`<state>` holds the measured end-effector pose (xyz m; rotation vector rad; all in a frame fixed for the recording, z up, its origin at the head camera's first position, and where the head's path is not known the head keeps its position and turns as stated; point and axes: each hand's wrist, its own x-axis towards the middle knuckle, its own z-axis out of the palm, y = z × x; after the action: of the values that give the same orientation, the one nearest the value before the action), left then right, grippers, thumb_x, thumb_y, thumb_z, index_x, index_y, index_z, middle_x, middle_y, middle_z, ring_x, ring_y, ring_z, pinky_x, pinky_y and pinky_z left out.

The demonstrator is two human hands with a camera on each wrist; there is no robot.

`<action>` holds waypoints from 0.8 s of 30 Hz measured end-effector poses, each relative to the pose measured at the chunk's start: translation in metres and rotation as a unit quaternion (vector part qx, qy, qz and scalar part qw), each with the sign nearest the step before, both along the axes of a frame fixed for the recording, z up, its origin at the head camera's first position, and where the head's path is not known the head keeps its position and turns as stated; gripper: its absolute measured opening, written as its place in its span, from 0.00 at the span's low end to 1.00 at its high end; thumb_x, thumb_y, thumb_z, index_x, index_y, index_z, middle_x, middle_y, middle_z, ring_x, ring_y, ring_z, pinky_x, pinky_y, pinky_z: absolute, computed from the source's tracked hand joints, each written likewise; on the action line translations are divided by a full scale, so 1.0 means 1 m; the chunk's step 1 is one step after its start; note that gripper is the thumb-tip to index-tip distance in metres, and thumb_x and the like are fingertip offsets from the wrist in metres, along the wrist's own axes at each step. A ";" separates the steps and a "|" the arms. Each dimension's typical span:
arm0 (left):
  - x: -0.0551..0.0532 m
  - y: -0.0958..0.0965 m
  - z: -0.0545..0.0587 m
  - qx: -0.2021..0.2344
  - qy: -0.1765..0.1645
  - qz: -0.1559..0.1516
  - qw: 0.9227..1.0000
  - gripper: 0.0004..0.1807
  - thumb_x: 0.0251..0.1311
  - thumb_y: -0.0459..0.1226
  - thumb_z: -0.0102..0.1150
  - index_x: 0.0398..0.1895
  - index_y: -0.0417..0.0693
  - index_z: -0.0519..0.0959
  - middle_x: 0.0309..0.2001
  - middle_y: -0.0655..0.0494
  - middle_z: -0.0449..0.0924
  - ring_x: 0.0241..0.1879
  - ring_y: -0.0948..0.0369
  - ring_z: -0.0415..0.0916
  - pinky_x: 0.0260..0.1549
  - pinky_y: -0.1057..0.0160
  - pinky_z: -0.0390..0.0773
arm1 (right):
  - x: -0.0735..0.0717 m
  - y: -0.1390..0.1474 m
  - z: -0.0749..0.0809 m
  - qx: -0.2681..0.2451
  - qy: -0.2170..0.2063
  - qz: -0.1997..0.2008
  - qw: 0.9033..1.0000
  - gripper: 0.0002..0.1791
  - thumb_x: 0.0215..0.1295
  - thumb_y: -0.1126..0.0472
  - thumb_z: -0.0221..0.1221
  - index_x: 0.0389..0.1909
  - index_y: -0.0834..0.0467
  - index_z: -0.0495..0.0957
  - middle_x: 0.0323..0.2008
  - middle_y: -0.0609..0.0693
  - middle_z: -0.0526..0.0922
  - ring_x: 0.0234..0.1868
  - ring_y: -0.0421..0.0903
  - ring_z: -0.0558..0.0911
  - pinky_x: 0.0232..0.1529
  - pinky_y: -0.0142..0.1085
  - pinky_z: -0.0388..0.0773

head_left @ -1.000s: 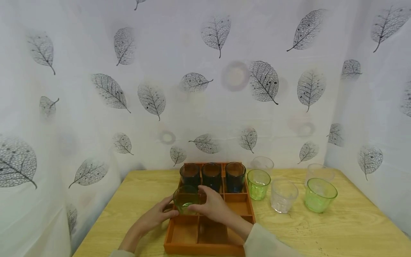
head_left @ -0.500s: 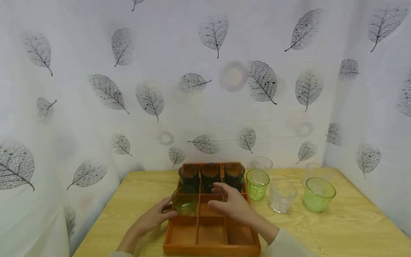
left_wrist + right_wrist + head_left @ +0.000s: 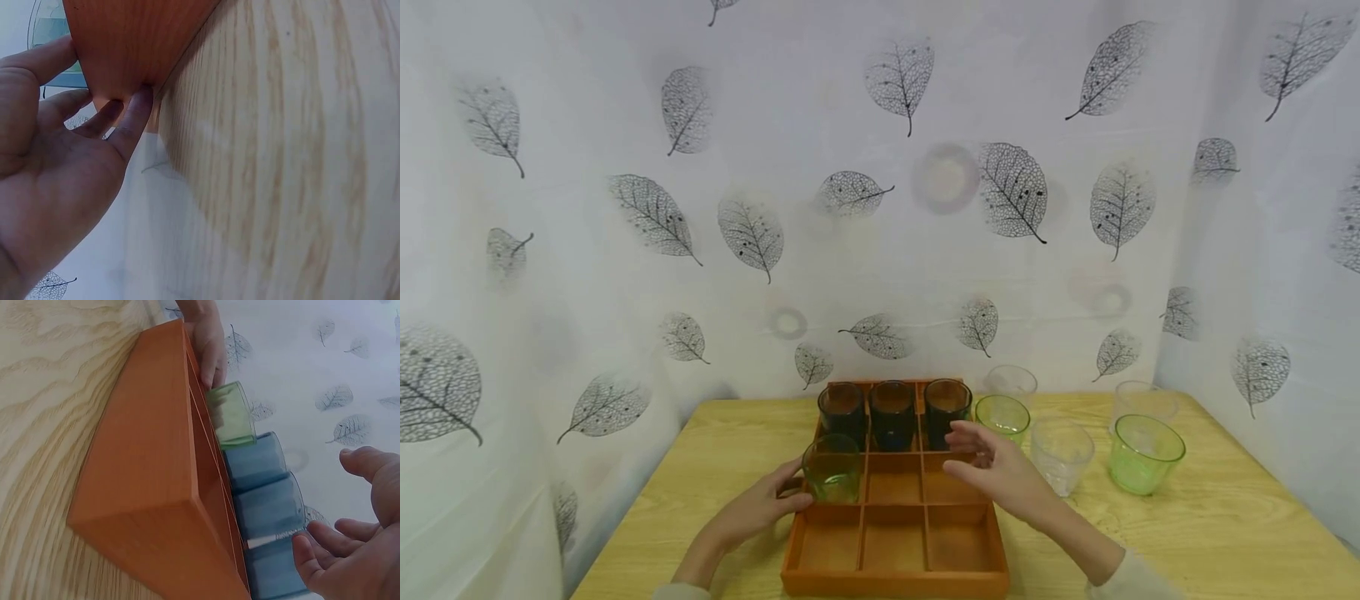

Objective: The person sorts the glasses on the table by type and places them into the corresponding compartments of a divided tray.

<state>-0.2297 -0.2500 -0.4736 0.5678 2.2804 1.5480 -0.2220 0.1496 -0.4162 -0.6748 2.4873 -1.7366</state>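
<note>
Green glass (image 3: 832, 479) sat upright in the tray (image 3: 895, 582), middle row, left compartment; right hand (image 3: 1003, 483) had just let go and moved right, so that compartment was filled.
I saw right hand half open, holding nothing; left hand (image 3: 752, 515), fingers fairly straight, touched the tray's left side. Counted: three dark blue glasses (image 3: 892, 417), back row; on desk (image 3: 1150, 550), two green glasses (image 3: 1146, 458), three clear glasses (image 3: 1062, 446).

The table (image 3: 737, 450) has a pale, wood-grained top. On it lies a box (image 3: 895, 582). Just right stands a green glass (image 3: 1000, 421), a clear glass (image 3: 1013, 377) behind it; farther right, a second green glass (image 3: 1142, 462) fronts a second clear glass (image 3: 1144, 401). Between stands a third clear glass (image 3: 1063, 446).
</note>
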 end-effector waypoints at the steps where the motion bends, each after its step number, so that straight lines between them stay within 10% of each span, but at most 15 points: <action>1: 0.000 0.000 0.000 0.002 0.000 -0.003 1.000 0.41 0.77 0.43 0.56 0.84 0.46 0.48 0.78 0.34 0.53 0.72 0.38 0.61 0.61 0.55 0.75 | 0.001 0.004 0.000 0.004 0.002 -0.007 1.000 0.37 0.69 0.53 0.68 0.73 0.65 0.68 0.62 0.60 0.80 0.62 0.61 0.78 0.55 0.35 0.79; 9: 0.000 -0.001 0.001 0.022 -0.009 -0.024 0.999 0.42 0.78 0.41 0.55 0.85 0.44 0.44 0.77 0.32 0.55 0.72 0.38 0.61 0.57 0.67 0.75 | 0.008 0.040 0.007 -0.001 0.037 -0.046 0.998 0.34 0.71 0.58 0.66 0.72 0.69 0.68 0.61 0.63 0.80 0.61 0.58 0.80 0.54 0.33 0.80; 24: 0.003 0.001 0.008 0.026 -0.024 -0.021 0.999 0.41 0.79 0.40 0.52 0.84 0.42 0.42 0.78 0.30 0.50 0.74 0.38 0.58 0.64 0.53 0.72 | 0.020 0.115 0.006 0.040 0.068 -0.121 0.990 0.33 0.75 0.60 0.62 0.73 0.70 0.63 0.61 0.61 0.79 0.55 0.29 0.78 0.51 0.22 0.76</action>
<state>-0.2267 -0.2494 -0.4656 0.5826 2.1842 1.5874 -0.2017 0.2642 -0.4097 -0.5195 2.8199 -1.7031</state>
